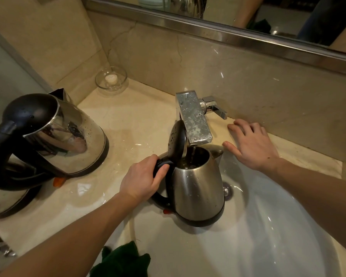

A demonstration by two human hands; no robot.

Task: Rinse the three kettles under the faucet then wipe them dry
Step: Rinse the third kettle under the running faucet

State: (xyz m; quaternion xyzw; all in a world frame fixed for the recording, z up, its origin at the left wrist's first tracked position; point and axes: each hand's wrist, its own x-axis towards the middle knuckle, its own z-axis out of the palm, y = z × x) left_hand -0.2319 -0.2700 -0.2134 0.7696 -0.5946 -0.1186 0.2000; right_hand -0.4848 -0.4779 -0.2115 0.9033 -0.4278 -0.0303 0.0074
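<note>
1. The left hand point(142, 176) grips the black handle point(161, 166) of a steel kettle point(198, 186), its fingers curled tight round it. The kettle is upright over the sink basin point(268, 226), just right of those fingers.
2. Its lid point(177, 138) stands open above the knuckles, and water from the faucet point(194, 116) runs into the mouth.
3. The right hand point(254, 148) lies flat on the counter point(132, 120) with fingers spread. The lever point(218, 110) is just beyond the fingertips.
4. A second kettle point(68, 136) and a third kettle point(6, 200) sit well left of the gripping fingers.
5. Far beyond them, a glass dish point(111, 79) holds a white piece; any print on it is too small to read.
</note>
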